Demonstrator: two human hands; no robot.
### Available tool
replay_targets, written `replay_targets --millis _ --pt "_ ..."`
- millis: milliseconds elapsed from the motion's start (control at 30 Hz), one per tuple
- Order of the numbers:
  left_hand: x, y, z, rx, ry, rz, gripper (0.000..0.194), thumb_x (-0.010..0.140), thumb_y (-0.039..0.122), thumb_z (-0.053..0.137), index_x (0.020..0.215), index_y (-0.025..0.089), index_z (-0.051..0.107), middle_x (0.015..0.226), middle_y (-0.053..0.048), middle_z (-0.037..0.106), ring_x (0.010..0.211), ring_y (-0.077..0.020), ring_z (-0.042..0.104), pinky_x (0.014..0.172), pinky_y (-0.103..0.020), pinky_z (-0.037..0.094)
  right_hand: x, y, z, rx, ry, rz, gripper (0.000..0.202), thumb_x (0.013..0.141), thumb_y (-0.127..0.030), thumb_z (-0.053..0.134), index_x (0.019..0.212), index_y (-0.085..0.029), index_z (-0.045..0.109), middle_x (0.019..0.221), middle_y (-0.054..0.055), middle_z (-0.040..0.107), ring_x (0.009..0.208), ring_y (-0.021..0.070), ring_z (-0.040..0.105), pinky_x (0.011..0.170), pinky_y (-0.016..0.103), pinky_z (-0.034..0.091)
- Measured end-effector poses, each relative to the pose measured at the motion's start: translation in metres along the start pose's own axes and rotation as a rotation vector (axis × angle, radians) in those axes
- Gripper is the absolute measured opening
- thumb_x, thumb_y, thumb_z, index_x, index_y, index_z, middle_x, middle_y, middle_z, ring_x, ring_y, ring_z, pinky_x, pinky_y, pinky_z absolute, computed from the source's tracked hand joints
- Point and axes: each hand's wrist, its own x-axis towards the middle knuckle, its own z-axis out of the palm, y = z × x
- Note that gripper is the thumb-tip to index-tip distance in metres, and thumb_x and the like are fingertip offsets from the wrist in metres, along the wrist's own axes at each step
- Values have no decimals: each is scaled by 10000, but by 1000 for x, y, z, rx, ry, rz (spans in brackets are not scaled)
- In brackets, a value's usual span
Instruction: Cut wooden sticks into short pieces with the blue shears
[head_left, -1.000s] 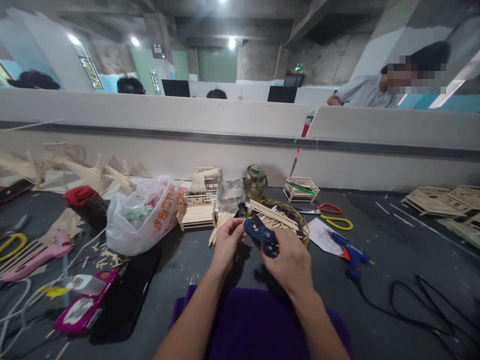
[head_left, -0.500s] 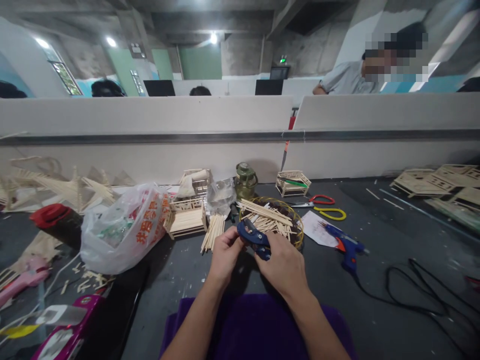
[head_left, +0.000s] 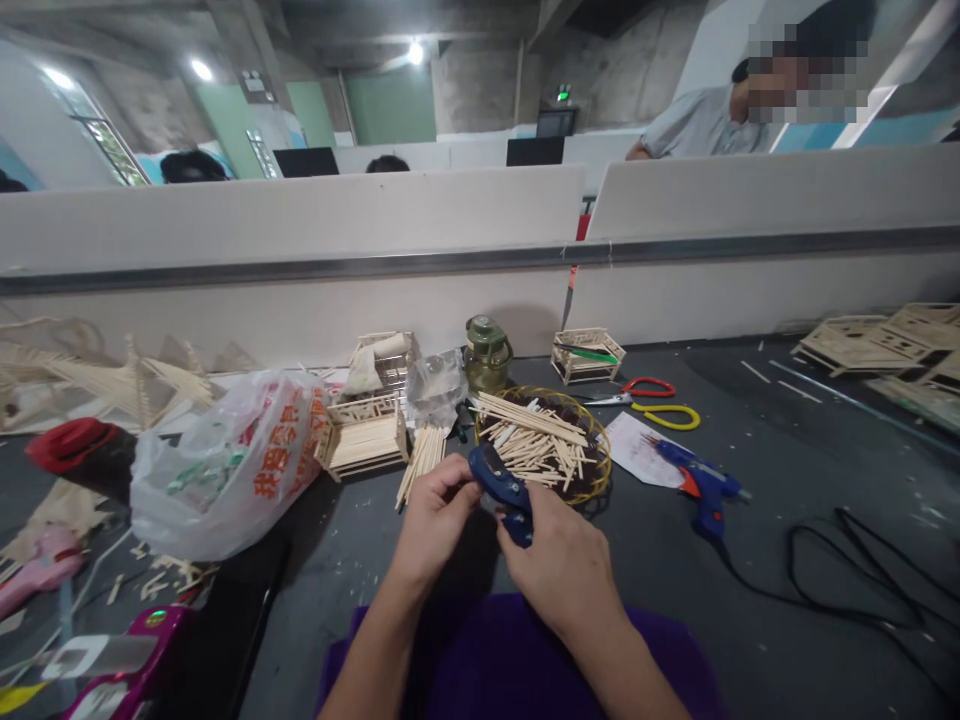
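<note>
In the head view, my right hand [head_left: 564,555] is wrapped round a dark blue plier-like cutter [head_left: 501,482], its head pointing up and left. My left hand [head_left: 435,515] is closed in a pinch against the cutter's head; what lies between its fingertips is too small or hidden to make out. Just beyond the hands is a round yellow-rimmed basket [head_left: 606,470] full of thin wooden sticks [head_left: 536,440]. A small bundle of sticks [head_left: 422,462] lies on the dark table behind my left hand.
Left stand a small wooden-stick model [head_left: 364,440] and a white plastic bag [head_left: 217,490]. A green jar [head_left: 487,355] is at the back. Right are yellow-and-red-handled scissors [head_left: 664,415], a blue glue gun [head_left: 705,490] with a looping cable, and more stick models [head_left: 851,340].
The view has tilted down slightly and shifted. My hands keep the same hold on the cutter, with only a slight shift left in the picture.
</note>
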Motion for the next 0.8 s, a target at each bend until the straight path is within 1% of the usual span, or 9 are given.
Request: replay_targets --millis 100,233,367,467,667,800 --pt "0 1 0 60 -5 4 89 733 236 685 712 179 750 655 -28 551 640 -136 471 594 -209 376 -1 -3 2 -10 -85 29 203 859 -356 465 935 -192 558 853 81 686 749 225 661 606 278 367" --pt "2 -3 1 117 -11 -12 109 742 233 668 685 179 743 626 -24 538 627 -136 471 585 -212 365 0 -1 9 -42 -127 30 238 885 -358 426 942 -177 568 811 101 701 709 239 669 600 290 368" --pt "6 -10 0 89 2 -55 125 704 239 703 598 172 715 606 -24 546 627 -141 470 579 -210 357 5 3 16 -56 -136 27 250 888 -377 438 924 -175 581 790 106 709 701 240 673 605 285 374" --pt "9 -15 -1 65 20 -72 108 687 229 714 598 168 714 621 -24 562 636 -142 474 592 -210 361 10 7 20 -48 -141 8 263 891 -393 447 934 -175 586 796 101 713 710 239 677 615 279 380" --pt "17 -28 -1 123 17 -26 98 709 167 659 620 166 701 624 -13 568 633 -133 486 614 -210 371 15 12 27 -22 -119 6 304 895 -411 446 983 -160 592 805 107 713 723 232 675 631 278 387" --pt "19 -34 -1 121 14 -29 117 710 149 637 602 164 679 620 -6 565 636 -131 485 629 -210 375 14 13 31 4 -103 4 295 899 -407 444 969 -161 591 803 105 711 730 235 677 635 279 386"
